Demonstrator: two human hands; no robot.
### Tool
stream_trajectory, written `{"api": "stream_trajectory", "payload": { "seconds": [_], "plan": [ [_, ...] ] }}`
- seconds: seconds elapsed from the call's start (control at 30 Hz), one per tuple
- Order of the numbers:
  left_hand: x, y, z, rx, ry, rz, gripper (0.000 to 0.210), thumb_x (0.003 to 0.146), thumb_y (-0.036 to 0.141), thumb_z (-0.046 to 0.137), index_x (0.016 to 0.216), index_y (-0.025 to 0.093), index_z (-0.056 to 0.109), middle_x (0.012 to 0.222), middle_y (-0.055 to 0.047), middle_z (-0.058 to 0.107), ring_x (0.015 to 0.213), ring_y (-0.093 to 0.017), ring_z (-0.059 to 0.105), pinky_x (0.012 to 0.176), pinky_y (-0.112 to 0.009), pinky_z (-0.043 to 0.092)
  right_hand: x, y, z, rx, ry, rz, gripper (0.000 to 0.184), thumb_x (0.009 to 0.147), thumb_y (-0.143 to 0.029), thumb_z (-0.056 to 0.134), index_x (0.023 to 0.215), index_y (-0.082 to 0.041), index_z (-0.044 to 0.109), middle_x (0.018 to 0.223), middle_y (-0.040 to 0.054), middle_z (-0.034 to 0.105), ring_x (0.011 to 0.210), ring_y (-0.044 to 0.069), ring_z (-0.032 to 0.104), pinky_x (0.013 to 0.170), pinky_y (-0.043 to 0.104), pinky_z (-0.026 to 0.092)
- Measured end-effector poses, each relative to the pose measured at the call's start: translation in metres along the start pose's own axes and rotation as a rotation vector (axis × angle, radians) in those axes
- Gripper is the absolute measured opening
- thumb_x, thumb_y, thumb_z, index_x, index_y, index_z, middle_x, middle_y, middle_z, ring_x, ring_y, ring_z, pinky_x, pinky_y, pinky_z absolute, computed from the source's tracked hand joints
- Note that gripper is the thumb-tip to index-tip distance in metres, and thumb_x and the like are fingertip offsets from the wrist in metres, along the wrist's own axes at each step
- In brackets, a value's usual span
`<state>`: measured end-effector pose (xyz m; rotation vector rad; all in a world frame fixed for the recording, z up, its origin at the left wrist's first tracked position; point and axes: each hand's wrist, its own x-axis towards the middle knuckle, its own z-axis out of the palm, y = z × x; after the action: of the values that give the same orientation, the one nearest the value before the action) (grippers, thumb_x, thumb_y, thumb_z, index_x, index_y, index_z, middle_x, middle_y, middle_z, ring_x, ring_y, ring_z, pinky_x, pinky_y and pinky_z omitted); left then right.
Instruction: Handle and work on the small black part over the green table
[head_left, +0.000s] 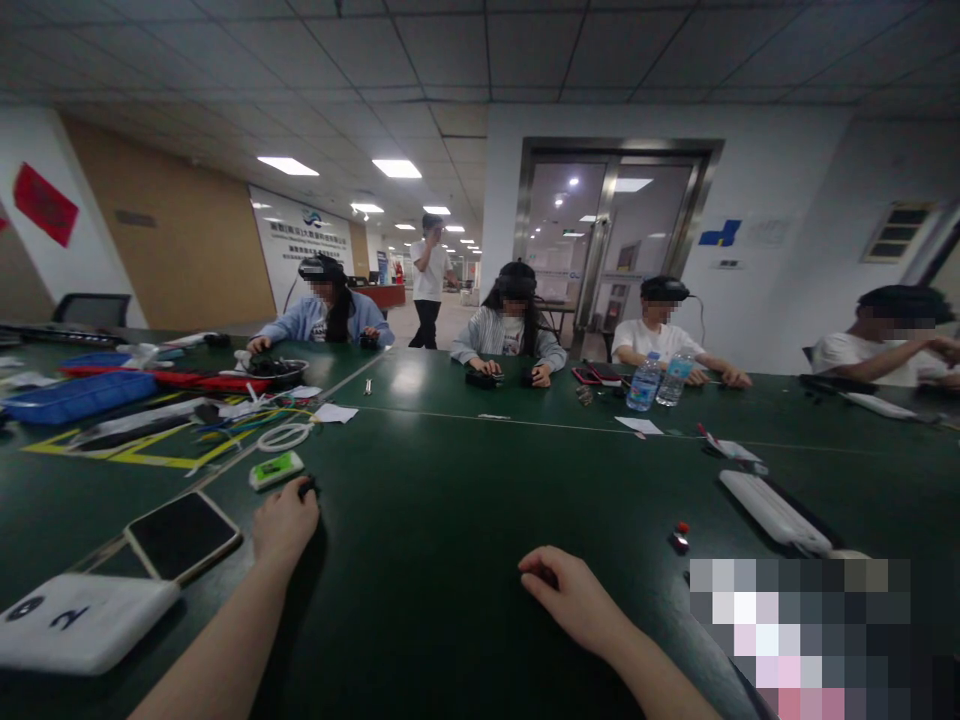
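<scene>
My left hand (286, 520) rests on the dark green table (420, 560), its fingers closed around a small black object (307, 487) whose kind I cannot make out. Just beyond that hand lies a green and white packet (276, 470). To its left is a phone (183, 536) with a dark screen, and nearer to me a white power bank (82, 622) with black markings. My right hand (577, 598) lies on the table, loosely curled, with a gap between thumb and fingers. Nothing shows in it, though the inside of the palm is partly hidden.
At the left are a blue tray (81, 398), a coiled white cable (283, 437) and loose wires. Two water bottles (643, 382), a white device (776, 510) and a small red and black item (679, 538) stand or lie rightward. Several people sit opposite; one person stands behind.
</scene>
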<state>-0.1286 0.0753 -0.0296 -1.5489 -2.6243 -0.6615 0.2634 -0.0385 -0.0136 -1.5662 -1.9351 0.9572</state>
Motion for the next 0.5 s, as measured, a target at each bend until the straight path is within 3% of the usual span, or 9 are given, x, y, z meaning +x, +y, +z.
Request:
{"api": "stream_trajectory", "payload": {
  "seconds": [0.23,0.5],
  "plan": [
    [0.0018,-0.0016,-0.0002,0.016,-0.033,0.024,0.043,0.085,0.024,0.033,0.121,0.013,0.054,0.111,-0.017,0.062,0.104,-0.029,0.057,0.088,-0.037,0.041,-0.0016,-0.0021,-0.0016,0.003,-0.006,0.019,0.019,0.084,-0.031,0.052,0.098,-0.022,0.063,0.094,0.0016,0.063,0.085,0.017,0.060,0.073,0.028,0.046],
    [-0.0022,0.0018,-0.0028,-0.032,-0.010,-0.041,0.043,0.085,0.026,0.035,0.122,0.017,0.054,0.116,-0.019,0.056,0.105,-0.031,0.055,0.085,-0.037,0.044,-0.0005,0.0012,-0.0002,0.005,0.003,0.003,0.019,0.084,-0.031,0.052,0.098,-0.023,0.063,0.093,0.0010,0.063,0.083,0.016,0.060,0.073,0.028,0.047]
  ]
}}
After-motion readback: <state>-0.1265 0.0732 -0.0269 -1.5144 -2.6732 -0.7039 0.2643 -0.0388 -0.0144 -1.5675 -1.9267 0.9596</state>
